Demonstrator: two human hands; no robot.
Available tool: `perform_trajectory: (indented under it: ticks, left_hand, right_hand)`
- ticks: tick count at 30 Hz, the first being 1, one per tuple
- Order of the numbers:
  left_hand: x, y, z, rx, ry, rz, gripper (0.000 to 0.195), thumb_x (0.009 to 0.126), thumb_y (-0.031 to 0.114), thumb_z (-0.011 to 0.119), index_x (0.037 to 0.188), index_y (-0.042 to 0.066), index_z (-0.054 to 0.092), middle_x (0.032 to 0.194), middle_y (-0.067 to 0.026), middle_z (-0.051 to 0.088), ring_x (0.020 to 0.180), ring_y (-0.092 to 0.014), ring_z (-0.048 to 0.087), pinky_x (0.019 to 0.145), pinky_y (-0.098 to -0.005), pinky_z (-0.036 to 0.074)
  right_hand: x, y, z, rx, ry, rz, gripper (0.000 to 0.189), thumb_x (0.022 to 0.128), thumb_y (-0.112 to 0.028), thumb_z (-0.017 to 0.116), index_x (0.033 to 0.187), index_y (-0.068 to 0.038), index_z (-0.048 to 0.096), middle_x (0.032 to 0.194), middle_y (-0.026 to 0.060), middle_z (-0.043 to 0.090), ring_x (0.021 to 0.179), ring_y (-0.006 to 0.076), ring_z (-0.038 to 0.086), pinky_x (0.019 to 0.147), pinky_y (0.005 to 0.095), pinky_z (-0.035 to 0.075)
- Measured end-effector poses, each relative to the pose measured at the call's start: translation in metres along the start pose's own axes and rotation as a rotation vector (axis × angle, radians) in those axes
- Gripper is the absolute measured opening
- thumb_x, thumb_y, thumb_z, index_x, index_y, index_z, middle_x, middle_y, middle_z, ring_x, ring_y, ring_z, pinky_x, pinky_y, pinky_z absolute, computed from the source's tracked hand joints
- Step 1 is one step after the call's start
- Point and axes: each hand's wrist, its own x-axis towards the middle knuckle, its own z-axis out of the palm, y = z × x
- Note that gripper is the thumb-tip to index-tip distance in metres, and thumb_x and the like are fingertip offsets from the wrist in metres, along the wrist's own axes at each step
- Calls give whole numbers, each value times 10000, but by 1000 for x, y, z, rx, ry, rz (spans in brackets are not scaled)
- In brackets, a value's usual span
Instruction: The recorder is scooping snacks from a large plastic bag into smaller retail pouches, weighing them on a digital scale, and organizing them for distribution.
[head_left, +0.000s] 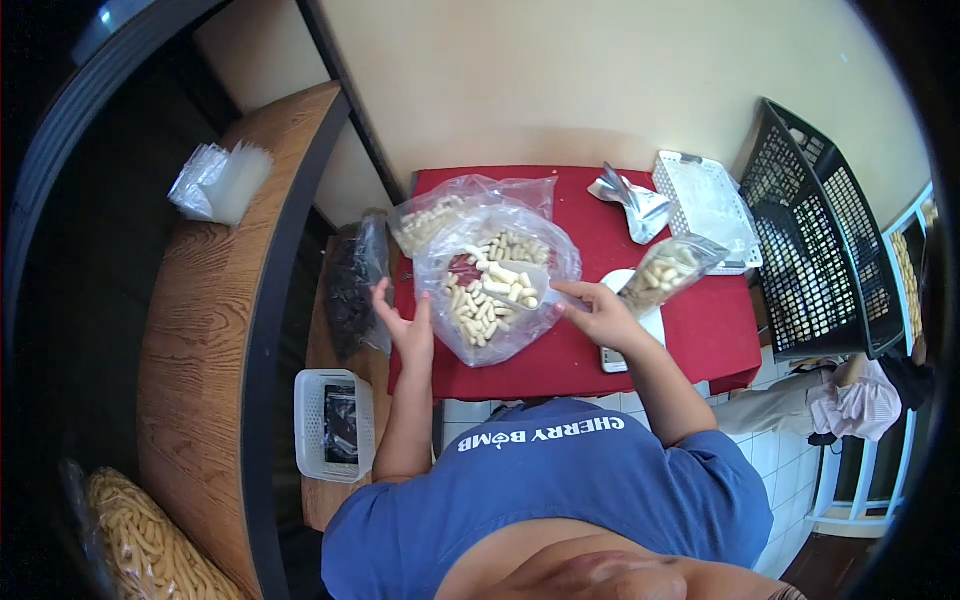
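Note:
My right hand (596, 311) grips the handle of a translucent plastic scoop (531, 289), which holds several pale, finger-shaped pieces. The scoop is over a large open clear plastic bag (487, 355) with many such pieces (476, 311) inside. At the bag's left edge my left hand (409, 319) has its fingers apart and holds nothing. Behind the open bag lies another clear bag of pale pieces (435, 217). To the right of my right hand, a filled clear pouch (664, 274) rests on a white digital scale (654, 326).
A silvery pouch (637, 208) and a white plastic basket (705, 199) are at the back right of the red-covered table (712, 322). Black crates (810, 255) stand beyond. At left are a dark-filled bag (352, 289), a white bin (334, 471) and a wooden counter (195, 330). A person (847, 397) is at far right.

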Motion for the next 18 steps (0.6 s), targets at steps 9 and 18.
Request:
perform_trajectory:
  ticks: [9, 18]
  left_hand:
    - [-38, 73, 60, -27, 66, 422, 580, 783, -27, 598, 1282, 16, 306, 1448, -180, 191, 1355, -299, 192, 1117, -427, 118]
    - [-84, 82, 104, -106, -33, 431, 586, 764, 2, 633, 1267, 28, 334, 1435, -175, 213, 1309, -291, 265, 1081, -406, 218]
  right_hand:
    - [-74, -56, -134, 28, -3, -52, 326, 878, -125, 592, 1148, 57, 581, 939, 68, 645, 835, 97, 546, 751, 262, 459]
    - [-111, -92, -257, -356, 45, 31, 277, 838, -79, 595, 1054, 92, 616, 704, 17, 616, 602, 38, 499, 525, 218, 407]
